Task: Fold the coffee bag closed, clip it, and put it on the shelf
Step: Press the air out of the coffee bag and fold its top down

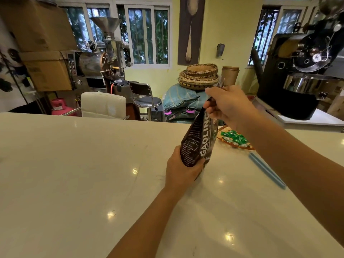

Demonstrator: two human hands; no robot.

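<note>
Dark glossy coffee bag with white lettering (pixel 198 140) stands tilted above the pale glossy desk (pixel 83 174), held between both my hands. My left hand (pixel 181 169) is wrapped around the bag's lower end, fingers closed on it. My right hand (pixel 228 105) is closed on the bag's top edge, pinching it. Long light-blue plastic clip (pixel 267 170) lies flat on the desk to the right, apart from the bag. Shallow tray of green-wrapped sweets (pixel 234 138) sits just behind the bag.
</note>
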